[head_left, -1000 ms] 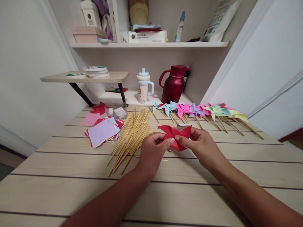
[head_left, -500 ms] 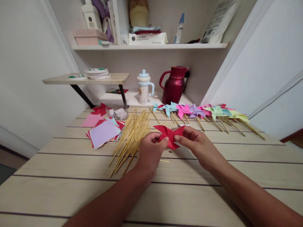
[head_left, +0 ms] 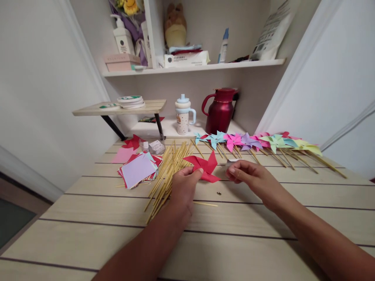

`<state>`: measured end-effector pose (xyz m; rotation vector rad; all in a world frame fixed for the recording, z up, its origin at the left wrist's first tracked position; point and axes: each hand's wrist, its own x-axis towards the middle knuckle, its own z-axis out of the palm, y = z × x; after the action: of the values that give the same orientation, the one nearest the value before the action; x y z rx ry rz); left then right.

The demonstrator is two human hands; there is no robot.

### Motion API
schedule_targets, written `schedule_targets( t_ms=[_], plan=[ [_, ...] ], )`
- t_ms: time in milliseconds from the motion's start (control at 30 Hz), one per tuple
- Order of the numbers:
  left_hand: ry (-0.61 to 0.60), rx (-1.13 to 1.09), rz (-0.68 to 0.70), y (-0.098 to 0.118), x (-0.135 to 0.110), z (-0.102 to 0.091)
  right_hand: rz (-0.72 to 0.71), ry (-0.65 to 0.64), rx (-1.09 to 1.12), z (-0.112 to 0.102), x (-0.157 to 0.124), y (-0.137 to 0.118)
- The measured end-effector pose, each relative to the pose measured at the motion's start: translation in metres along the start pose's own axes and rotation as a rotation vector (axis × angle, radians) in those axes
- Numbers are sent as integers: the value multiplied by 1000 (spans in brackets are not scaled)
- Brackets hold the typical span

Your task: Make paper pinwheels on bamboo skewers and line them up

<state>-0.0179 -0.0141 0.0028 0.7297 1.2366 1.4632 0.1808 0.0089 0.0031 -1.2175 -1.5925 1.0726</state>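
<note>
My left hand (head_left: 184, 184) pinches a folded red paper pinwheel (head_left: 203, 167) by its lower left edge, just above the wooden table (head_left: 234, 234). My right hand (head_left: 249, 176) is a little to the right of the pinwheel and apart from it, fingers curled together near a small pale object (head_left: 231, 162) on the table; I cannot make out whether it grips anything. A small metal pin (head_left: 218, 193) lies on the table between my hands. One loose stick (head_left: 205, 203) lies below my left hand.
A heap of bamboo sticks (head_left: 170, 168) lies left of my hands, beside a stack of coloured paper squares (head_left: 137, 170). A row of finished pinwheels on sticks (head_left: 263, 142) stretches along the back right. A red jug (head_left: 220, 111) and a lidded cup (head_left: 184, 115) stand behind.
My right hand has let go of the red pinwheel and moved slightly right. My left hand keeps hold of it. The view has tilted up and shifted left.
</note>
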Motion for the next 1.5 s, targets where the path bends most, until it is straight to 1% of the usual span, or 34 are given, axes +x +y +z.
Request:
schedule_targets(
  t_ms=[133, 233, 333, 567, 700, 833, 1033, 1267, 1500],
  plan=[
    [20, -18, 1, 2, 3, -3, 24, -195, -193, 0, 0, 4],
    [23, -24, 8, 1, 4, -2, 5, -295, -332, 2, -1, 7],
    [24, -41, 35, 0, 5, -2, -9, -313, -401, 3, -2, 8],
    [37, -52, 51, 3, 2, 0, -14, -381, -348, 3, -4, 9],
    [61, -35, 53, 4, 0, 1, -7, -359, -363, 5, -5, 9],
    [30, -12, 57, 1, 0, 0, 19, -324, -432, 6, -5, 8],
    [7, -57, 31, -3, 1, -1, -4, -315, -533, 11, -6, 10],
    [-17, -91, -4, -4, -1, 1, -9, -311, -542, 12, -5, 15],
    [4, -81, -34, -4, -2, 0, -60, -319, -545, 13, -4, 21]
  ],
)
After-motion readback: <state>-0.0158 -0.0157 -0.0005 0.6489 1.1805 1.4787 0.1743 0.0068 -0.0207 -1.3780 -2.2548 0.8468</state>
